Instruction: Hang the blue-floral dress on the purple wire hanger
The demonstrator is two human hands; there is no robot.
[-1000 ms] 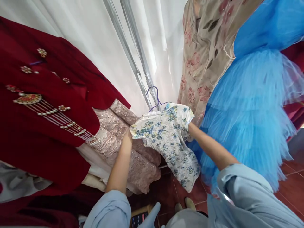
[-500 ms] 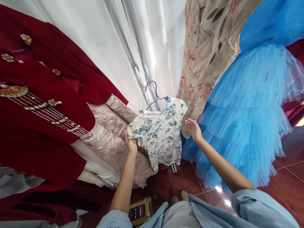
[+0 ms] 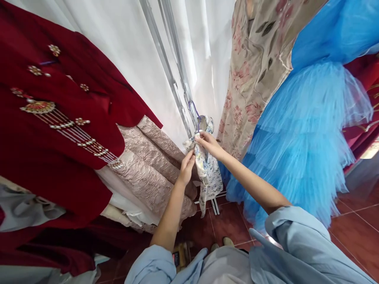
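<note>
A floral shirt (image 3: 214, 173), white with blue and yellow print, hangs on a purple hanger (image 3: 198, 124) in the middle of the view, in front of a metal stand (image 3: 166, 63). The shirt is turned nearly edge-on, so that its front appears narrow and folded, with the lower part falling freely above the floor (image 3: 361, 232). The person's right hand (image 3: 211, 145) lies at the top of the shirt, just below the hanger, with thumb and fingers pinching the cloth there. The left hand (image 3: 186, 169) is lower, its fingertips at the near edge of the shirt; whether they grasp the cloth or only touch it cannot be told. Both forearms are bare below the rolled sleeves of a light blue overshirt (image 3: 299, 232). To the left of the shirt hangs a pale pink skirt (image 3: 148, 165) with a raised, shiny pattern, and over its upper part a dark red jacket (image 3: 68, 157) bearing flower-shaped ornaments and strings of beads (image 3: 63, 125). To the right hangs a beige dress (image 3: 242, 90) with pink flowers and dark leaves, and beside it a bright blue dress (image 3: 299, 150) with a tiered, gauzy skirt. A white curtain (image 3: 118, 39) forms the background. At the lower edge, the person's shoes (image 3: 227, 241) stand on reddish tiles, with a partly hidden brown object (image 3: 185, 256) near them.
</note>
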